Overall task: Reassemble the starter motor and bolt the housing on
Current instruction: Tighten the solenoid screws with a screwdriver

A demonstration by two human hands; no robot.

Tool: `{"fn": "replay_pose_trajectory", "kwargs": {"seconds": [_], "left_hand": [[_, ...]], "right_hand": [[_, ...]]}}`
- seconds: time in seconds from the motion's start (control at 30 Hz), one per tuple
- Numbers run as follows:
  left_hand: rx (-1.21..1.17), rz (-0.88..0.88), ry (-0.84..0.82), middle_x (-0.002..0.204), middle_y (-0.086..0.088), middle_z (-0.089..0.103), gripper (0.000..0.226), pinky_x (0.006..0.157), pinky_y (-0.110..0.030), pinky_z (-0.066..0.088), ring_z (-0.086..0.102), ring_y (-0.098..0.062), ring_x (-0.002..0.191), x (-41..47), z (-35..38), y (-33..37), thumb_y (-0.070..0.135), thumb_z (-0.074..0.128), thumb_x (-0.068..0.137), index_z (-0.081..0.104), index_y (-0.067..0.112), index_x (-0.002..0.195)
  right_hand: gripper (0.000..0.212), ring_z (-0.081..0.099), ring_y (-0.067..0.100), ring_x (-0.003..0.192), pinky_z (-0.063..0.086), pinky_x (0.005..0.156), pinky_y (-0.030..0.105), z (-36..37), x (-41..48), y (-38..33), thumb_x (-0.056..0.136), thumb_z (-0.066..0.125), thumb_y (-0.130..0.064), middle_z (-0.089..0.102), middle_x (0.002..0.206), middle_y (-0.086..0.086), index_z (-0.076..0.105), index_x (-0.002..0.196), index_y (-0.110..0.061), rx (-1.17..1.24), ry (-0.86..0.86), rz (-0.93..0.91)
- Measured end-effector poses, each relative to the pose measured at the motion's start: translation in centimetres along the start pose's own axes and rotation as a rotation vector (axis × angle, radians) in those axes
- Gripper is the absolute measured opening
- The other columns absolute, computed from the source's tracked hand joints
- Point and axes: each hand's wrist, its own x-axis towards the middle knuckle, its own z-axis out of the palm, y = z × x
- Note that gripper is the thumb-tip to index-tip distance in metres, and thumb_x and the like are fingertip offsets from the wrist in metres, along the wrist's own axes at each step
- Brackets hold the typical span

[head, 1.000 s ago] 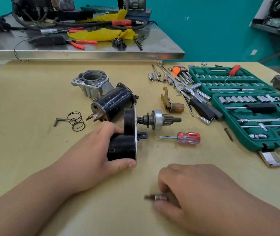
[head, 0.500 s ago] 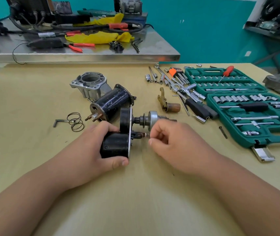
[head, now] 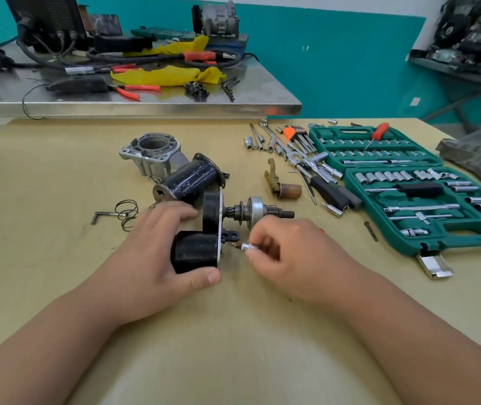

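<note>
My left hand [head: 157,258] grips the black starter motor body [head: 196,251] from the left, thumb under its front edge. Its shaft with the silver pinion gear [head: 255,211] points right. My right hand [head: 289,252] pinches a small silver socket bit [head: 248,247], whose tip points at the plate's lower right side beside the black lug [head: 231,235]. Behind lie the black solenoid cylinder [head: 189,181] and the grey aluminium housing [head: 153,152].
A coil spring and hex key [head: 122,213] lie left of my hand. A shift fork with brown plunger [head: 281,185] lies right of the shaft. Loose sockets and wrenches [head: 300,159] and a green socket case [head: 408,185] fill the right. A steel bench [head: 145,106] stands behind.
My right hand lifted the small bit from the near table, carried it to the motor's plate, and has now dropped slightly lower and drawn right. The left hand kept its grip.
</note>
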Motion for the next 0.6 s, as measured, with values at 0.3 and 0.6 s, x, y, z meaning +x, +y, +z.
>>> {"fn": "replay_pose_trajectory", "kwargs": {"seconds": [0.3, 0.6], "left_hand": [[0.220, 0.302, 0.254, 0.084, 0.002, 0.063, 0.038, 0.069, -0.043, 0.046, 0.054, -0.024, 0.077, 1.4, 0.9, 3.3, 0.040, 0.041, 0.095, 0.069, 0.014, 0.089], [0.120, 0.189, 0.260, 0.086, 0.010, 0.057, 0.033, 0.074, -0.025, 0.035, 0.041, -0.015, 0.080, 1.2, 1.1, 3.5, 0.040, 0.039, 0.096, 0.065, 0.020, 0.092]], "right_hand": [[0.016, 0.069, 0.011, 0.064, 0.053, 0.058, 0.022, -2.4, 1.0, -0.3, 0.091, 0.059, -0.015, 0.072, 0.071, -0.005, 0.067, 0.081, -0.026, 0.661, -0.112, 0.021], [0.047, 0.058, 0.031, 0.100, 0.049, 0.079, 0.040, -5.3, 10.2, 11.1, 0.091, 0.051, -0.047, 0.059, 0.114, 0.015, 0.054, 0.119, -0.010, -0.658, -0.019, 0.567]]}}
